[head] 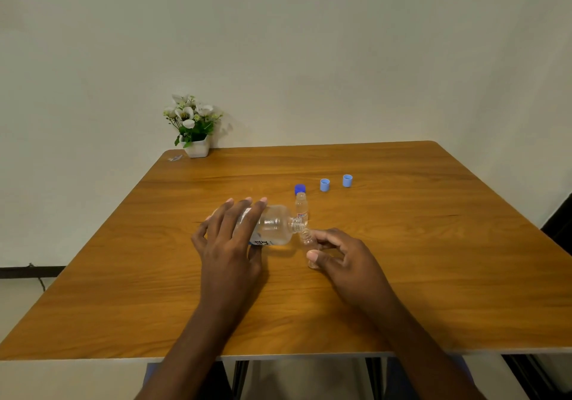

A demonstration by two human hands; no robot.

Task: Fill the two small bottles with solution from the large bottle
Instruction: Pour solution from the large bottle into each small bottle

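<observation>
Large bottle (272, 225) tipped sideways over table (402, 244), gripped in left hand (230, 238), mouth meeting small bottle (309, 244) pinched upright by right hand (346, 260) fingers (313, 256). Second small bottle (301, 206) upright just behind; three blue caps (324, 185) farther back.

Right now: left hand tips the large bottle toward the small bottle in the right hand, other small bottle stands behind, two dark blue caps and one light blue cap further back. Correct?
Not quite. The head view shows one dark blue cap and two light blue caps. The rest holds: left hand tips the large bottle toward the small bottle in the right hand, other small bottle behind.
</observation>
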